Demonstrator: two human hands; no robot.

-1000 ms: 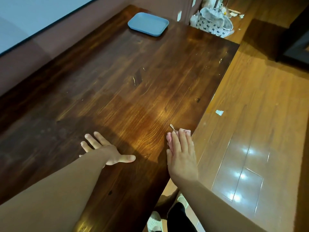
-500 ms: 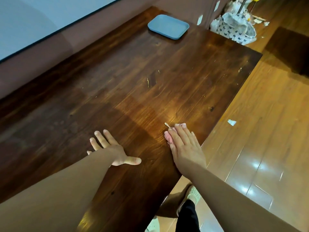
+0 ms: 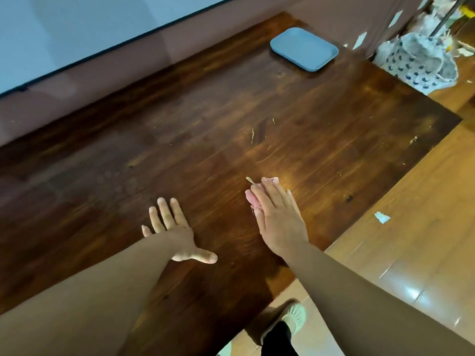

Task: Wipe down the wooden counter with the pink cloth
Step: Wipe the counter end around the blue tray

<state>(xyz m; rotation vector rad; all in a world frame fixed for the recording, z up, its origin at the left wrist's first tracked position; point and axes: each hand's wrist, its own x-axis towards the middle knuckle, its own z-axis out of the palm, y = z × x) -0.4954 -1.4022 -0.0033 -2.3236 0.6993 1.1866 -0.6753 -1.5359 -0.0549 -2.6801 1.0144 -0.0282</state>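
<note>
The dark wooden counter [image 3: 205,140] fills most of the head view. My right hand [image 3: 279,217] lies flat with straight fingers on top of the pink cloth [image 3: 252,201], pressing it onto the wood near the counter's right side. Only a pink edge of the cloth shows at the left of the fingers and at the fingertips; a small loop tag sticks out at its far end. My left hand [image 3: 174,229] rests flat on the counter to the left, fingers spread, holding nothing.
A blue tray [image 3: 303,48] sits at the counter's far end. A patterned bag [image 3: 416,64] stands on the floor beyond it. The counter's right edge drops to a glossy wooden floor [image 3: 411,227] with a paper scrap. A reddish wall runs along the left.
My right hand has slid the pink cloth forward and inward from the counter's right edge. The left hand has stayed planted. The view has shifted left and forward.
</note>
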